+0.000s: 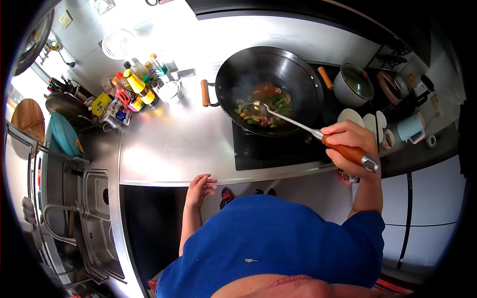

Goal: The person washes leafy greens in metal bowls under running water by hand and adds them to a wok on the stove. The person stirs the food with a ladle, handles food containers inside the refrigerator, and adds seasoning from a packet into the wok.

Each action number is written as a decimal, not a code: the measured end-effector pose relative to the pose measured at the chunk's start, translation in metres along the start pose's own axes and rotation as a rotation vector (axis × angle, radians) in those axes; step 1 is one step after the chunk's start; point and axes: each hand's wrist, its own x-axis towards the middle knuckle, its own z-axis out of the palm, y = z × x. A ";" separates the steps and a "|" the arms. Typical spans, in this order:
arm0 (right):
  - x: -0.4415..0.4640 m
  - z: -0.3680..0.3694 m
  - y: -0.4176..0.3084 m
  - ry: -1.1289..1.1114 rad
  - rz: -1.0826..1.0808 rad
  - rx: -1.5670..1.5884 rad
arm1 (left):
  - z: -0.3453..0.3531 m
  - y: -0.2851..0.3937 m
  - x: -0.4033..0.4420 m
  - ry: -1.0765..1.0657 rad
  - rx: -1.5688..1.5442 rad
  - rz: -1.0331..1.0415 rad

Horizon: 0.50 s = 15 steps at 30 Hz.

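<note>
My right hand [350, 145] is wrapped round the brown handle of a metal cooking ladle [296, 122]. The ladle's head rests among the chopped food [278, 105] in a large black wok [243, 69]; green pieces and a reddish patch show there. Beneath the wok lies a black cooktop [268, 158]. My left hand [199, 188] hangs by the counter's front edge with its fingers loosely apart and nothing in it. The wok's wooden side handle [205, 93] points left, apart from both hands.
Sauce bottles [141, 88] and a white container [171, 92] stand at the back left of the steel counter [169, 144]. A double sink [97, 198] is at far left. A lidded pot [353, 85], white plates [351, 117] and a light-blue jug [411, 128] are on the right.
</note>
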 end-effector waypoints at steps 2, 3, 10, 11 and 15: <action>0.000 0.004 0.008 -0.004 0.014 0.011 | 0.002 -0.002 0.000 -0.011 0.002 -0.008; -0.001 0.009 0.016 -0.005 0.024 0.025 | 0.002 -0.001 0.001 -0.021 0.007 -0.012; -0.008 0.059 0.068 0.016 0.004 -0.053 | 0.009 0.004 0.006 -0.042 0.037 -0.014; -0.009 0.063 0.072 0.019 0.003 -0.053 | 0.009 0.004 0.006 -0.039 0.040 -0.016; -0.014 0.072 0.080 -0.092 -0.054 -0.218 | 0.009 0.001 0.004 -0.039 0.050 -0.019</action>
